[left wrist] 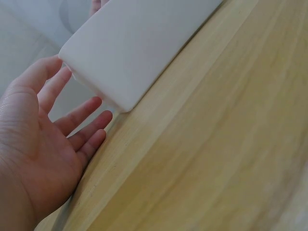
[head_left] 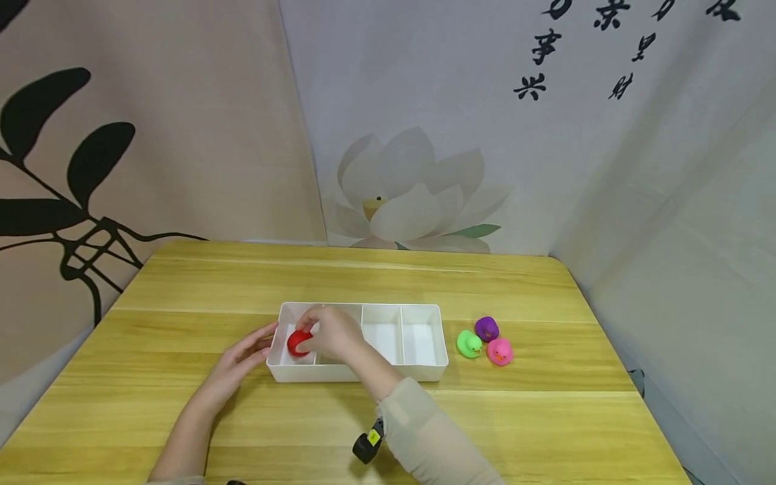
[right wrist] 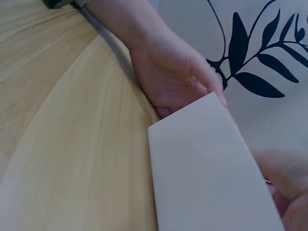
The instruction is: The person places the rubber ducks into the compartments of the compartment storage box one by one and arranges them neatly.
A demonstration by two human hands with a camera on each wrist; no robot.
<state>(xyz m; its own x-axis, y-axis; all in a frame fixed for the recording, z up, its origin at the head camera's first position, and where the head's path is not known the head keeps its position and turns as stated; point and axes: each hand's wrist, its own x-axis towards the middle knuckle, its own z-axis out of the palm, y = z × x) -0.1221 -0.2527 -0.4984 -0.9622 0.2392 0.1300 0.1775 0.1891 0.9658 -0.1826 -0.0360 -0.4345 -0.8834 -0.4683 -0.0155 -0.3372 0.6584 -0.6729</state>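
In the head view, my right hand point(head_left: 335, 331) reaches over the white divided tray point(head_left: 364, 374) and pinches a small red rounded toy point(head_left: 299, 343) in its leftmost compartment. The fingers cover part of the toy. My left hand point(head_left: 238, 364) is at the tray's left end; in the left wrist view its fingers point(left wrist: 79, 115) are spread, with the thumb side touching the upper corner. From the right wrist view, the tray's outer wall point(right wrist: 202, 168) hides the toy, and only part of the right hand point(right wrist: 288, 180) shows past the rim.
Right of the tray, a green rubber duck point(head_left: 469, 344), a purple one point(head_left: 487, 329) and a pink one point(head_left: 500, 351) sit close together on the wooden table point(head_left: 545, 417). Fabric backdrops point(head_left: 424, 81) rise behind the table.
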